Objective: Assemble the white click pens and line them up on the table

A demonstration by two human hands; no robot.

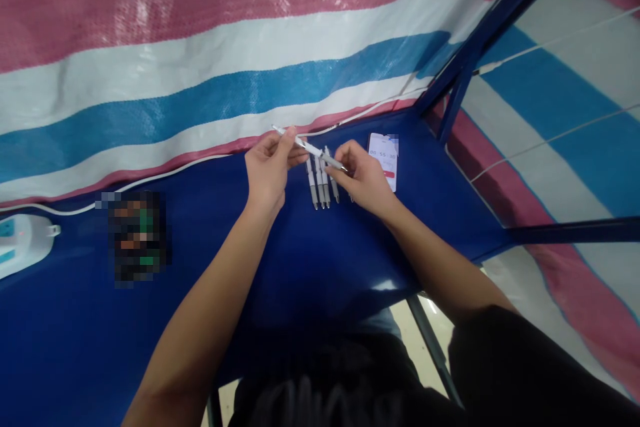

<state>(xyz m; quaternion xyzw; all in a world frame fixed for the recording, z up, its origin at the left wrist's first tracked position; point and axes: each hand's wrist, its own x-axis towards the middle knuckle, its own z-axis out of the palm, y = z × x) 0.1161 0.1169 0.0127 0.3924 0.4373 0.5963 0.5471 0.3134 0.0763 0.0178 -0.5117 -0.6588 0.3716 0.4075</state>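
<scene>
Both hands hold one white pen (314,149) with a grey grip, slanting down to the right above the blue table. My left hand (273,163) is closed on its upper left part, thumb on top. The fingers of my right hand (363,177) pinch the grey grip near the tip. Several similar pens (320,181) lie side by side on the table behind and below the held one, tips toward me. My right hand partly hides those farthest right.
A phone (391,179) showing a timer lies right of my right hand. A white power strip (25,240) and a blurred dark object (140,237) are on the left of the blue table (320,260). A white cable runs along the striped sheet.
</scene>
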